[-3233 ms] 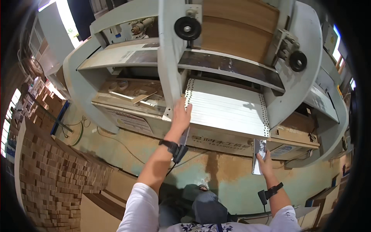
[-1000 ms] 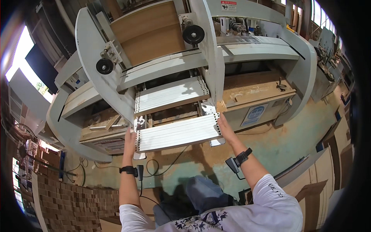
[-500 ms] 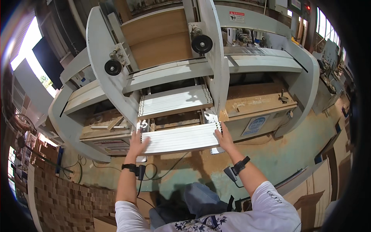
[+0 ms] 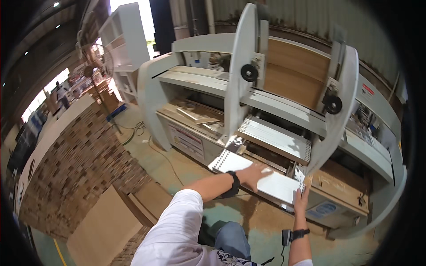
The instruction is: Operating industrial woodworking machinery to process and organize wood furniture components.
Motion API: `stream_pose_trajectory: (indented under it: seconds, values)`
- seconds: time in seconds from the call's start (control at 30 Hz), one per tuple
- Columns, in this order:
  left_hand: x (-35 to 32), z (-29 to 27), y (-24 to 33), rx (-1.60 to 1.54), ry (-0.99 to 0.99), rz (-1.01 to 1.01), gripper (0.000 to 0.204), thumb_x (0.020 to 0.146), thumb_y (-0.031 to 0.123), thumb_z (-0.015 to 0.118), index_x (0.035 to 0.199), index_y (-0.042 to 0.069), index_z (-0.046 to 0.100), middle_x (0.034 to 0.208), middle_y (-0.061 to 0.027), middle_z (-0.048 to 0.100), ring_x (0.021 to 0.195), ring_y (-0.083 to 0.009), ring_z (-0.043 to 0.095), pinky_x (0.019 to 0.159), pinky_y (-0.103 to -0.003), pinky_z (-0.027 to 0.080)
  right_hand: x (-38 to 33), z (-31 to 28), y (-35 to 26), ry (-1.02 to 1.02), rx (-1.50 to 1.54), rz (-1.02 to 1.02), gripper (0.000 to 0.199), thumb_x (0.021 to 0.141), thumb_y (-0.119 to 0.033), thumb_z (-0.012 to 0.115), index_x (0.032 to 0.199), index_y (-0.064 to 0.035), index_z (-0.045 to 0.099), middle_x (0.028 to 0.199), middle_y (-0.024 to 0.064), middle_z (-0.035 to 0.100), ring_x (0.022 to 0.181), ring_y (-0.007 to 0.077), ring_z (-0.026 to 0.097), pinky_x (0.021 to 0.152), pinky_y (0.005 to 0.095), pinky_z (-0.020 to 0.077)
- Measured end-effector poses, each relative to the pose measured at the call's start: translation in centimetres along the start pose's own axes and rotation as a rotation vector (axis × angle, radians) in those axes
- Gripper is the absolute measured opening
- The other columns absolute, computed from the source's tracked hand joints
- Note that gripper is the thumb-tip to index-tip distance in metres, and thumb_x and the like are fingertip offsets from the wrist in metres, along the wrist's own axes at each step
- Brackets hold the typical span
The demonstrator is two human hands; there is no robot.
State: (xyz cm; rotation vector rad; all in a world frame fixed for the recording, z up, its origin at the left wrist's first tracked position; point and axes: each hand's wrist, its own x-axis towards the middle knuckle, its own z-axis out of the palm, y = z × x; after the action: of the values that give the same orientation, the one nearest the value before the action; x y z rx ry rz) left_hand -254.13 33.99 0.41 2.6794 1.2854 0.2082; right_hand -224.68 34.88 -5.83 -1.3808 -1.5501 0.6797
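A near stack of white strips or boards (image 4: 280, 186), with dark holes along its ends, lies across the front supports of a grey machine (image 4: 284, 106). My left hand (image 4: 254, 176) rests on top of it around the middle, fingers spread. At the stack's right end is my right hand (image 4: 301, 201), fingers stretched upward against the end and front edge. Behind it, between the machine's two upright plates, lies a second white stack (image 4: 275, 138) with rows of holes at both ends. Neither hand is wrapped around anything.
Black round knobs (image 4: 249, 72) sit on the uprights. At left stands a big pile of stacked brown board pieces (image 4: 84, 173), with a leaning brown panel (image 4: 104, 224) before it. A fan (image 4: 91, 68) and white shelving (image 4: 126, 40) are farther back. A cable (image 4: 166, 155) runs over the floor.
My view has swung to the left, bringing the brown pile more into sight. My left hand has gone from the near stack's left end to its middle; my right hand stays at the right end.
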Motion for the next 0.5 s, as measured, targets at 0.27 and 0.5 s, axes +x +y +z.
stream_pose_trajectory:
  seconds: [0.27, 0.5]
  values:
    - [-10.7, 0.4, 11.0, 0.077, 0.086, 0.177, 0.112, 0.046, 0.032, 0.077, 0.138, 0.014, 0.017, 0.129, -0.0295, 0.028, 0.122, -0.0416, 0.029, 0.105, -0.056, 0.008, -4.7, -4.4, -10.3, -0.821, -0.080, -0.065, 0.049, 0.084, -0.025, 0.053, 0.124, 0.0002, 0.040, 0.117, 0.0161, 0.052, 0.110, 0.0251, 0.048, 0.092, 0.0324, 0.0375]
    - [-10.9, -2.0, 14.9, 0.291, 0.183, 0.580, 0.071, 0.070, 0.016, 0.055, 0.135, 0.019, 0.025, 0.124, -0.0161, 0.038, 0.118, -0.0302, 0.035, 0.103, -0.050, 0.022, -10.1, -3.8, -3.1, -1.447, 0.501, 1.040, 0.046, 0.088, -0.032, 0.051, 0.124, -0.0051, 0.042, 0.118, 0.0093, 0.052, 0.109, 0.0181, 0.050, 0.093, 0.0322, 0.0402]
